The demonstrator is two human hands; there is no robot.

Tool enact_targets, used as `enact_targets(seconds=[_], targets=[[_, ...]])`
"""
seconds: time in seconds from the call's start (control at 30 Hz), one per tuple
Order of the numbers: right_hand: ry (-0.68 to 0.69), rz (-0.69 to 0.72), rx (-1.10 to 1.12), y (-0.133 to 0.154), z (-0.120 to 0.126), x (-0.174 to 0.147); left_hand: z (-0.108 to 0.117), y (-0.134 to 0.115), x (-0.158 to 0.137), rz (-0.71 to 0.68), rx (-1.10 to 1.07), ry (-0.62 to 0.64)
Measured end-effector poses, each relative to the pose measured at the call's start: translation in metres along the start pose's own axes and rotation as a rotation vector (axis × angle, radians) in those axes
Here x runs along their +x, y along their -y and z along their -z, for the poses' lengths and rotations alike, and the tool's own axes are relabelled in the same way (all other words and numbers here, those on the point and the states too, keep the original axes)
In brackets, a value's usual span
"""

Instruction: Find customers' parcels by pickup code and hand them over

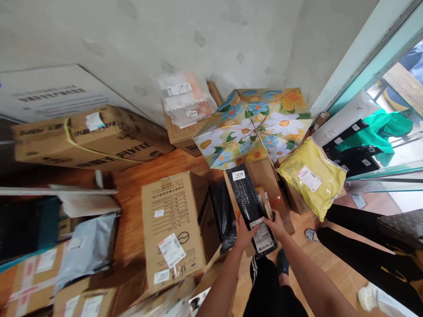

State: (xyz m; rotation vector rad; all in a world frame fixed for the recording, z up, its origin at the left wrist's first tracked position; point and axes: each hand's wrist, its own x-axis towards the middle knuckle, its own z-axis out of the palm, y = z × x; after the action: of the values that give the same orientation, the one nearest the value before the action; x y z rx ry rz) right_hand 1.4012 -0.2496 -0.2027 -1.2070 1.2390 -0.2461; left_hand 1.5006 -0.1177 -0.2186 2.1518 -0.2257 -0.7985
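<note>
Head view, looking down. Both hands hold a long black parcel (251, 206) out over the floor, in front of the person's legs. The left hand (243, 233) grips its lower left edge, fingers clamped on the wrapper; the right hand (276, 223) grips the lower right edge, fingers likewise clamped on it. The parcel is tilted, its far end pointing up and to the left; a small white tag (238, 175) marked 1018 sits at that end, and a larger shipping label (262, 236) lies between the hands. Behind the parcel stands a brown box (269, 176), and above that an open flowered umbrella (253, 125). A yellow bag (312, 181) lies just right of the box. To the left stands a tall carton (172, 220) with printed labels; farther left lie a grey bag (87, 246) and stacked cartons (89, 138) against the wall. Another person's dark-trousered legs (363, 240) enter from the right, on the wooden floor (132, 207).
</note>
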Motion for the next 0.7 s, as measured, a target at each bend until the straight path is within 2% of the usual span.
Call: enact_targets(seconds=[0.07,0.2,0.33,0.47,0.7], targets=[[-0.004,0.004,-0.01,-0.006,-0.003,0.002,-0.011,-0.009,-0.005,-0.076,-0.005,-0.053],[-0.013,0.03,-0.018,-0.015,0.004,0.002,-0.039,-0.029,-0.039,-0.228,-0.015,-0.153],[-0.048,0.049,-0.022,-0.016,0.013,0.004,-0.059,-0.04,-0.055,-0.243,-0.031,-0.203],[-0.064,0.046,-0.014,-0.012,0.013,0.006,-0.059,-0.039,-0.048,-0.218,-0.023,-0.203],[-0.075,-0.039,0.028,-0.008,0.006,0.005,-0.042,-0.037,-0.042,-0.149,-0.002,-0.191]])
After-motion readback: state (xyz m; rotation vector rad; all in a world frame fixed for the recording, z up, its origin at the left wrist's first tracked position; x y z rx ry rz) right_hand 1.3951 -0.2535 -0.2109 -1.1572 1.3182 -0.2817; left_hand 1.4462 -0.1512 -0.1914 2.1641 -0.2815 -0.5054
